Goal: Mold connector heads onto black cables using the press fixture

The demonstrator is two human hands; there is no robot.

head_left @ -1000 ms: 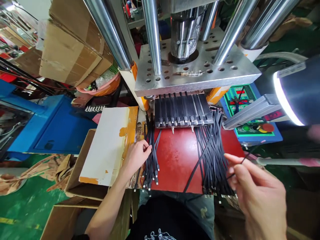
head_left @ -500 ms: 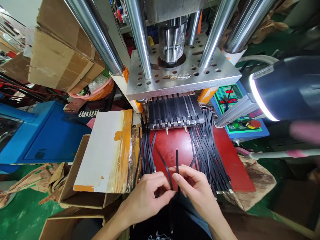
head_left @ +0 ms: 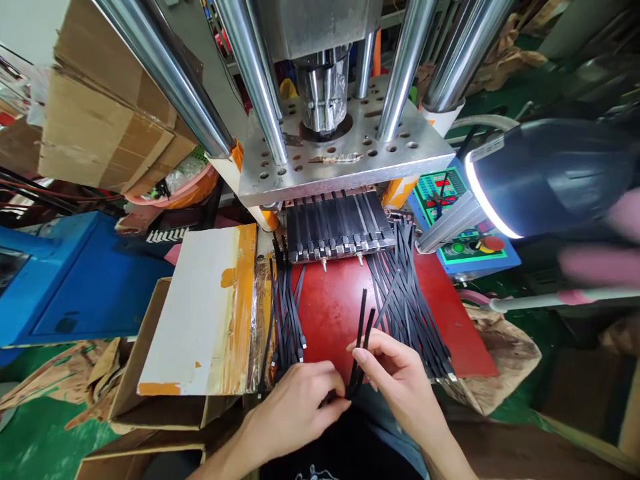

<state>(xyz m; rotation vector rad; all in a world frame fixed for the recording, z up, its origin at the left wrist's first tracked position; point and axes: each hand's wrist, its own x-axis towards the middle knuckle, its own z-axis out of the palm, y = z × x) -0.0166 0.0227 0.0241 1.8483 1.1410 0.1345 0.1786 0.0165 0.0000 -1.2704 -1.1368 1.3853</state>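
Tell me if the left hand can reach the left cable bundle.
Probably yes: the left hand is close to the left cable bundle, nothing visible between, though it seems to hold another cable.

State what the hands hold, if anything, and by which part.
Black cable strands: the right hand pinches them below their upright ends; the left hand is at their lower bend, its grip there unclear.

From my remote seat I take this for a factory workshop, given the steel-columned press, the button-studded control panel, bulky cardboard cartons and green floor.
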